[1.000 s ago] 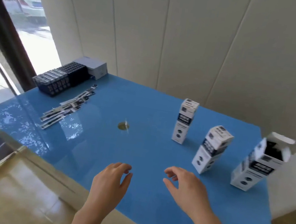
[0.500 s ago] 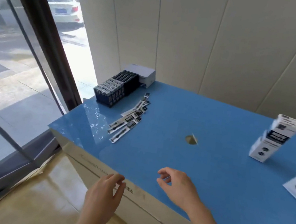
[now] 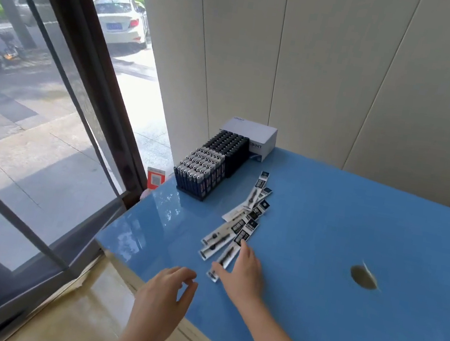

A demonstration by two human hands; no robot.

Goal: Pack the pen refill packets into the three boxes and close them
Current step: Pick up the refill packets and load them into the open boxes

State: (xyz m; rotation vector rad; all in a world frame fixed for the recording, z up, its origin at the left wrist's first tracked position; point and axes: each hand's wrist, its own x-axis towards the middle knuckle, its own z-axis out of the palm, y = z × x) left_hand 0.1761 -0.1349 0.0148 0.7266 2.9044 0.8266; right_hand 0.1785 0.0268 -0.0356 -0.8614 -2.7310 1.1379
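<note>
A: Change since a second back: view swung left, three boxes out of frame; right hand (image 3: 243, 270) now touching nearest of the refill packets (image 3: 238, 225), fingers spread, gripping nothing.

B: Left hand (image 3: 166, 293) loosely curled, empty, near table (image 3: 370, 326) edge. Pickup starting, judged.

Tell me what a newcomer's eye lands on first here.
First, the fan of black-and-white pen refill packets on the glossy blue table, with the right hand on the nearest one. Behind them, a dense block of upright dark refills stands before a white cardboard box.
</note>
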